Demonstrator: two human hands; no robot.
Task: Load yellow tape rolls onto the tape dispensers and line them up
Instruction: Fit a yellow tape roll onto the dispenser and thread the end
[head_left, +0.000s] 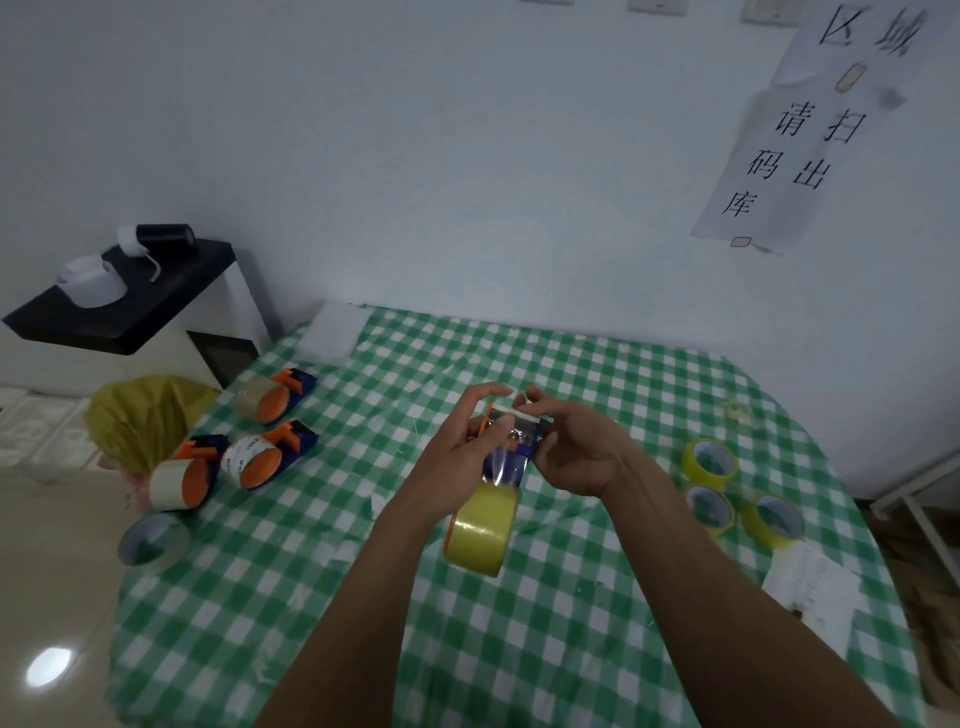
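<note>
Above the middle of the green checked table (571, 597) I hold a blue and orange tape dispenser (511, 452) with a yellow tape roll (480, 530) mounted on it. My left hand (462, 447) grips the dispenser's left side, with its fingers over the top. My right hand (576, 447) pinches the free end of the tape at the dispenser's head. A clear strip of tape runs from the roll up to the head. Three loose yellow rolls (711, 460) (710, 509) (774, 519) lie at the right.
Three loaded dispensers (278, 397) (272, 457) (184, 478) lie at the table's left side, and a grey roll (153, 540) sits at the left edge. White paper (810, 582) lies at the right. A black shelf (130, 296) and a yellow bag (140, 415) stand beyond the left edge.
</note>
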